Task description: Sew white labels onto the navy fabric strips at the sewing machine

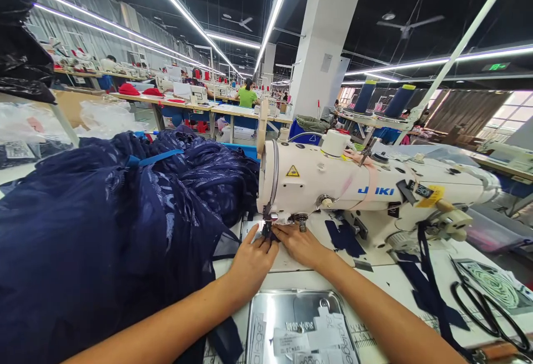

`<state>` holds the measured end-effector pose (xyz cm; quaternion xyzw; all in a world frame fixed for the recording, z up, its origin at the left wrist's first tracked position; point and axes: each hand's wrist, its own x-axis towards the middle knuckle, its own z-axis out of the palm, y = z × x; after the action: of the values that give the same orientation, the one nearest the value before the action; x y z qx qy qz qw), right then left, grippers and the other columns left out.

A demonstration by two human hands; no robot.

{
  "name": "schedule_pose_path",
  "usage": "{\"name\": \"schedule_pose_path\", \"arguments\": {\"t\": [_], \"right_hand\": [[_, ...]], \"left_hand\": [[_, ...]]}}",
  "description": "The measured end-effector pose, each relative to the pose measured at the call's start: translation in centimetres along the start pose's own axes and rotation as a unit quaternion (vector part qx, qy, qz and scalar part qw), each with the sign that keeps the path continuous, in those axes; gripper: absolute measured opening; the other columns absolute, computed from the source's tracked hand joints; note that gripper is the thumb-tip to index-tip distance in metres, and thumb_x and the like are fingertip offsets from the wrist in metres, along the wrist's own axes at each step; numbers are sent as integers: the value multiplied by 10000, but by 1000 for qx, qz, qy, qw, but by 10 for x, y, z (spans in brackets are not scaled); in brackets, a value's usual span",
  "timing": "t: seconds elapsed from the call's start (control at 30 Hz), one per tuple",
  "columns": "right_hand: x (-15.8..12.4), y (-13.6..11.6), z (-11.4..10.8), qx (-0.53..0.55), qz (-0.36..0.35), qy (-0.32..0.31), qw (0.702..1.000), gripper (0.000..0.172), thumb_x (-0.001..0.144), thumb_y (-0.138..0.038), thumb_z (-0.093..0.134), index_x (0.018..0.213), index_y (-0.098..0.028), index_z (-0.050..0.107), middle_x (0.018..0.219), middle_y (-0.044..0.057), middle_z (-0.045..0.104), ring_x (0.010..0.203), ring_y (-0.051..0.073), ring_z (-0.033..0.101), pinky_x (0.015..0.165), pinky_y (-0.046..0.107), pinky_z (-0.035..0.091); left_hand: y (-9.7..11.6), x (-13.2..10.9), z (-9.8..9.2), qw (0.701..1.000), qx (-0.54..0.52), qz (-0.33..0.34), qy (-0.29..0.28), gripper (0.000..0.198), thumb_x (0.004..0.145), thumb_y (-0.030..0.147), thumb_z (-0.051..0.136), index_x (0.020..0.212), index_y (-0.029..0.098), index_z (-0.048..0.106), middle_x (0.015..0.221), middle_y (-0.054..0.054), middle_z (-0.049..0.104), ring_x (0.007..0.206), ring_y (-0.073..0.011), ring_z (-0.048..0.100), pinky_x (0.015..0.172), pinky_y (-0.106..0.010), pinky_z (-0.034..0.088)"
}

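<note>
My left hand [255, 254] is at the needle area of a white sewing machine [316, 178], its fingers closed on a small piece of navy fabric [272, 237] by the presser foot [270, 220]. From the other side, my right hand [300, 244] pinches the same piece with its fingertips beneath the machine head. The fabric's edges are mostly covered by my fingers. A large heap of sheer navy cloth [104, 225] with lace patterns lies left of the needle, a blue strip [160, 157] on top.
Below my hands sits a metal tray [260, 300] of printed labels [293, 342]. Navy scraps [345, 237] lie right of the needle. Black-handled scissors [478, 303] and a coil of pale green cord [495, 285] are at far right. Two thread cones [398, 100] stand behind the machine.
</note>
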<state>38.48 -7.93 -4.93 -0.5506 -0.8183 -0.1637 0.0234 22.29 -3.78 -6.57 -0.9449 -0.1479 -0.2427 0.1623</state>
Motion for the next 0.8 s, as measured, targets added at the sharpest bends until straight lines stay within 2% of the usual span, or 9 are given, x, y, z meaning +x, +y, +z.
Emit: {"name": "schedule_pose_path", "arguments": {"t": [0.1, 0.17, 0.33, 0.43, 0.6, 0.7, 0.8], "right_hand": [[-1, 0, 0, 12, 11, 17, 1000, 328, 827, -134, 409, 1123, -76, 537, 1092, 146, 582, 980, 231, 541, 849, 383, 415], [-3, -2, -1, 27, 18, 18, 999, 318, 841, -216, 415, 1100, -97, 555, 1075, 140, 586, 953, 236, 548, 828, 399, 419], [-7, -12, -2, 93, 13, 31, 995, 307, 844, -293, 443, 1078, -132, 558, 1016, 119, 564, 864, 205, 550, 733, 349, 461], [-9, -17, -1, 117, 11, 64, 991, 285, 855, -250, 427, 1085, -132, 546, 954, 106, 555, 879, 203, 524, 754, 350, 459], [-8, -15, 5, 150, 18, 77, 986, 274, 846, -199, 428, 1075, -133, 562, 946, 104, 547, 869, 198, 513, 778, 357, 455], [-8, -9, 12, 201, 26, 97, 974, 274, 833, -165, 438, 1069, -136, 575, 963, 99, 555, 893, 184, 515, 796, 337, 448], [-9, -2, 19, 257, 14, 125, 958, 254, 827, -136, 437, 1018, -139, 604, 955, 86, 571, 916, 167, 519, 811, 306, 441]], "left_hand": [[-10, -11, -8, 999, -23, 22, 4, 208, 779, 34, 421, 915, 116, 555, 813, -72, 663, 818, -191, 598, 948, -436, 291], [-22, -14, -13, 999, -45, 11, -12, 213, 780, 27, 425, 913, 130, 556, 817, -59, 666, 815, -181, 600, 944, -438, 291], [-54, -8, -17, 986, -125, -100, -52, 391, 678, -79, 381, 911, 156, 588, 813, -21, 668, 752, -139, 605, 862, -360, 369], [-57, -2, -15, 978, -149, -132, -54, 338, 668, -21, 416, 882, 151, 614, 845, -34, 643, 782, -157, 576, 761, -322, 397], [-41, 0, -13, 989, -116, -59, -70, 210, 750, 125, 485, 894, 175, 629, 792, -40, 577, 772, -180, 509, 693, -327, 353], [-36, -2, -10, 990, -110, -19, -82, 197, 794, 128, 458, 872, 175, 633, 763, -34, 559, 757, -167, 486, 693, -321, 334], [-36, -4, -9, 988, -120, -9, -99, 218, 786, 87, 455, 910, 157, 619, 781, -38, 553, 766, -163, 479, 696, -314, 330]]}}
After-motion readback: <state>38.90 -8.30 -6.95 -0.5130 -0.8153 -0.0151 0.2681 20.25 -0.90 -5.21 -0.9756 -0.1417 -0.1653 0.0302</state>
